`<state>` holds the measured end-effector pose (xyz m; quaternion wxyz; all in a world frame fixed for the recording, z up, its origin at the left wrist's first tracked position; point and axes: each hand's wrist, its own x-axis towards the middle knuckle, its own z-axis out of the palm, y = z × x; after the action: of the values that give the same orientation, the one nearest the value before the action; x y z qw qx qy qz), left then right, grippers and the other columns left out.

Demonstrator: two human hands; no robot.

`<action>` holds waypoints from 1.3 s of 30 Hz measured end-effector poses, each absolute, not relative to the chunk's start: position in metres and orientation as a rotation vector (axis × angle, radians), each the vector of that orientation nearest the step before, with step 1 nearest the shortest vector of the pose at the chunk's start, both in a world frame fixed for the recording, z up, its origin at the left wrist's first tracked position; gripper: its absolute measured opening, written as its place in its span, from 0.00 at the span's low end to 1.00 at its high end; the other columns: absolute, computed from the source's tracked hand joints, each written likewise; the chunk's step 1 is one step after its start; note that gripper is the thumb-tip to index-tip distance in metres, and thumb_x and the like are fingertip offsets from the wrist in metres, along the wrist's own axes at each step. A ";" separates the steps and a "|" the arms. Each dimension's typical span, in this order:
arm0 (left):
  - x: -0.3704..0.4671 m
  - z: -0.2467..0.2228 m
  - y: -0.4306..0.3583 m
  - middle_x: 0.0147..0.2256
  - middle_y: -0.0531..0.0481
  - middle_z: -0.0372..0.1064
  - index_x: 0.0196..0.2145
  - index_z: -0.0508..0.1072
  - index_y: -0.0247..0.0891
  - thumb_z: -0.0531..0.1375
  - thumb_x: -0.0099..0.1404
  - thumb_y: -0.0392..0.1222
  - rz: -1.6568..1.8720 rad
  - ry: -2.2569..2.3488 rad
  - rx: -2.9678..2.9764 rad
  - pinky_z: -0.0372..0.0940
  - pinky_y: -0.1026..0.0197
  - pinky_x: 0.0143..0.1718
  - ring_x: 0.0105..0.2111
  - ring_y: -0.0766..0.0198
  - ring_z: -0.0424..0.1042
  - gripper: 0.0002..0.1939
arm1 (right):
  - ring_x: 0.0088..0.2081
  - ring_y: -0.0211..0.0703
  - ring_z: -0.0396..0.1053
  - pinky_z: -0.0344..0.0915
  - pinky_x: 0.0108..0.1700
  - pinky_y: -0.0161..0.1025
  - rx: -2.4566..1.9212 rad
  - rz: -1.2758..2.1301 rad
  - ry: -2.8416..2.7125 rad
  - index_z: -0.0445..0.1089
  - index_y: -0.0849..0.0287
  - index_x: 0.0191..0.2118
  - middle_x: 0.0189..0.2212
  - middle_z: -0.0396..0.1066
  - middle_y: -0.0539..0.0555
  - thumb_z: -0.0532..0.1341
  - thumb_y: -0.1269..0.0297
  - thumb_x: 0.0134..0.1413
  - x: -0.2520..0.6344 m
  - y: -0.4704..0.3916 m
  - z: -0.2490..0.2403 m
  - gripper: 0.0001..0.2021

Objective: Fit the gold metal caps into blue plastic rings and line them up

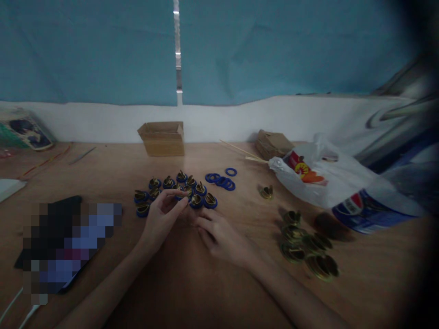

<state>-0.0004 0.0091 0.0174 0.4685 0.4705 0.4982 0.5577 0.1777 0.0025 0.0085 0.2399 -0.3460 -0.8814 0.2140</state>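
My left hand [163,214] reaches in from the lower left, with thumb and index fingertips drawn close together at the near edge of a cluster of round brass-coloured pieces [196,201]. These have raised flaps and blue rings around their bases. Whatever the left fingertips pinch, if anything, is hidden. Just right of it, my right hand [219,235] is low over the table with its fingers bent inward; their contents cannot be made out. Loose blue rings [226,183] lie behind the cluster. Several brass-coloured pieces without blue rings [293,251] sit to the right.
An open cardboard box [164,141] stands at the back. On the right are a brown packet [273,144], a white plastic bag [315,192] and a blue Pepsi cup [373,210]. A phone [85,246], blurred out, and a dark flat object [48,228] lie left on the wooden table.
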 end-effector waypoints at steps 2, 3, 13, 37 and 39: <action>0.000 0.017 0.009 0.41 0.46 0.74 0.37 0.70 0.37 0.64 0.56 0.45 1.370 1.215 1.153 0.68 0.59 0.39 0.39 0.59 0.74 0.13 | 0.42 0.45 0.66 0.65 0.44 0.44 -0.957 0.567 -2.437 0.69 0.55 0.44 0.39 0.67 0.55 0.55 0.77 0.53 0.177 0.002 0.009 0.15; 0.000 0.017 0.009 0.41 0.45 0.74 0.37 0.70 0.37 0.64 0.55 0.45 1.371 1.215 1.152 0.68 0.59 0.39 0.39 0.59 0.74 0.13 | 0.42 0.45 0.66 0.65 0.44 0.43 -0.963 0.563 -2.451 0.69 0.56 0.44 0.39 0.67 0.55 0.55 0.77 0.53 0.177 0.002 0.009 0.15; 0.001 0.018 0.008 0.42 0.43 0.74 0.38 0.67 0.36 0.65 0.54 0.44 1.387 1.182 1.091 0.67 0.56 0.43 0.42 0.57 0.74 0.16 | 0.42 0.44 0.65 0.63 0.45 0.43 -0.951 0.585 -2.505 0.69 0.57 0.37 0.39 0.65 0.54 0.55 0.76 0.50 0.176 0.001 0.013 0.10; 0.003 0.021 0.008 0.41 0.43 0.74 0.38 0.66 0.36 0.66 0.52 0.44 1.377 1.201 1.051 0.67 0.57 0.41 0.41 0.58 0.74 0.18 | 0.38 0.39 0.63 0.60 0.39 0.36 -0.928 0.731 -2.427 0.64 0.59 0.31 0.36 0.64 0.53 0.53 0.82 0.46 0.180 0.004 0.015 0.11; 0.003 0.021 0.007 0.42 0.43 0.74 0.38 0.66 0.36 0.66 0.52 0.44 1.375 1.198 1.050 0.67 0.58 0.41 0.41 0.58 0.74 0.18 | 0.35 0.38 0.64 0.60 0.36 0.34 -0.981 0.758 -2.363 0.63 0.59 0.31 0.34 0.64 0.52 0.54 0.80 0.46 0.181 0.006 0.018 0.09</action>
<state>0.0032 0.0075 0.0207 0.4956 0.4332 0.4945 0.5677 0.1814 0.0055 0.0177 0.2345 -0.3573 -0.8609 0.2761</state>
